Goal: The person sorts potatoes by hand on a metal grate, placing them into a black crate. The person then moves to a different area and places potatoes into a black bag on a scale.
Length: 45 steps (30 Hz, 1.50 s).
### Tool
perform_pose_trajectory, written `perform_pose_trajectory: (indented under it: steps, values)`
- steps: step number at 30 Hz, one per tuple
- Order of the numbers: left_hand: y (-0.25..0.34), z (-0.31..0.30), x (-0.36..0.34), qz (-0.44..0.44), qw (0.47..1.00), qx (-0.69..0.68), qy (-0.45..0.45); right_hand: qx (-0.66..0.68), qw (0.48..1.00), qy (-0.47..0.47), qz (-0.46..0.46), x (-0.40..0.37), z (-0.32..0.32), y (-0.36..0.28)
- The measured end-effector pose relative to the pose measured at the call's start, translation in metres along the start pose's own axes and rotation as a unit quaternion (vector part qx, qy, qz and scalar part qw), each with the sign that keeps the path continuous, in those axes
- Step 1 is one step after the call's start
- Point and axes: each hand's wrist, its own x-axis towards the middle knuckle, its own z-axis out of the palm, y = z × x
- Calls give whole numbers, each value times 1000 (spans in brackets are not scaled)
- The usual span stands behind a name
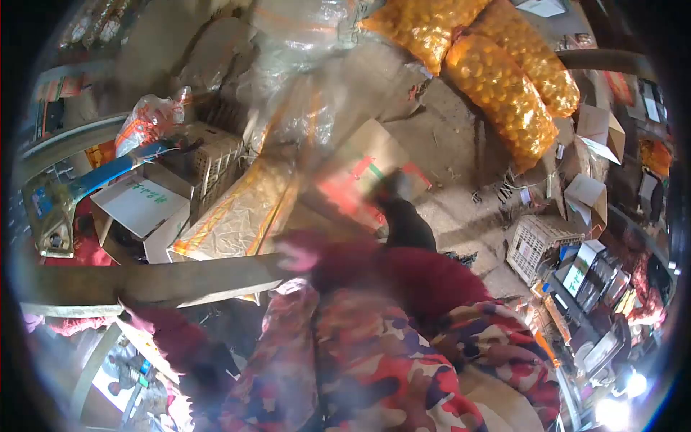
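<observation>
My left hand [296, 253] is a pinkish blur beyond the cuff of a camouflage sleeve [277, 353]. It overlaps the right end of a long wooden beam [165, 282]; whether it grips the beam cannot be told, since the fingers are smeared. No part of my right hand shows; the camouflage sleeve [497, 342] on that side runs down to the lower right. Below me, dark red trousers [425, 281] end in a black shoe [407, 223]. Just past the shoe lies a red and tan cardboard box [360, 169], partly blurred.
Net sacks of orange-yellow round produce [504, 93] lie at the upper right. A clear plastic-wrapped sack [248, 209] and an open carton [147, 205] are at the left. A plastic crate [536, 248] stands right, beside a cluttered heap [590, 288]. Brown floor [461, 209] shows between.
</observation>
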Motion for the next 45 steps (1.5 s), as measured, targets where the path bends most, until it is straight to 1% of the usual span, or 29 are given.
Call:
perform_pose_trajectory:
  steps: [1,2,3,5,7,9,11,13,14,15,17,18,19,20,21,24,29,32,36,38,45]
  values:
    - [3,4,-3,4,1000,17,8,-20,998,-27,59,-19,-24,33]
    - [6,8,-6,8,999,34,15,-55,992,-27,111,-37,-36,71]
    - [9,10,-7,12,998,51,20,-94,983,-9,156,-52,-47,108]
    - [12,15,-11,23,996,79,27,-134,962,27,238,-88,-69,161]
    - [15,19,-15,30,994,99,32,-149,938,55,308,-132,-87,193]
    - [16,24,-19,36,992,116,35,-160,913,76,368,-181,-106,213]
    - [17,30,-23,45,990,133,32,-158,895,90,407,-219,-114,226]
    - [15,34,-25,57,985,158,36,-142,885,101,431,-232,-111,234]
    - [14,37,-27,65,983,170,36,-124,880,111,444,-224,-116,219]
    - [12,41,-27,70,980,181,35,-112,871,94,470,-213,-115,202]
    - [8,47,-31,83,974,208,33,-100,891,80,435,-205,-94,205]
    - [5,49,-33,93,970,223,31,-100,919,82,372,-207,-66,244]
    - [1,51,-38,103,965,239,28,-127,920,76,362,-208,-51,249]
    - [-2,54,-42,115,959,258,24,-152,921,70,352,-201,-43,242]
    - [-5,57,-47,126,952,280,19,-154,923,31,352,-196,-42,237]
    - [-16,68,-67,162,926,340,-4,-150,927,20,344,-186,-57,216]
    - [-33,98,-120,202,891,400,-74,-147,925,89,340,-192,-100,196]
    - [-44,118,-155,215,874,419,-122,-150,919,129,339,-219,-119,190]
    - [-52,155,-195,215,872,415,-146,-140,919,144,340,-246,-108,188]
    - [-51,165,-206,216,872,414,-151,-122,920,142,344,-252,-106,176]
    - [-48,196,-211,230,876,393,-161,-115,912,199,339,-258,-148,164]
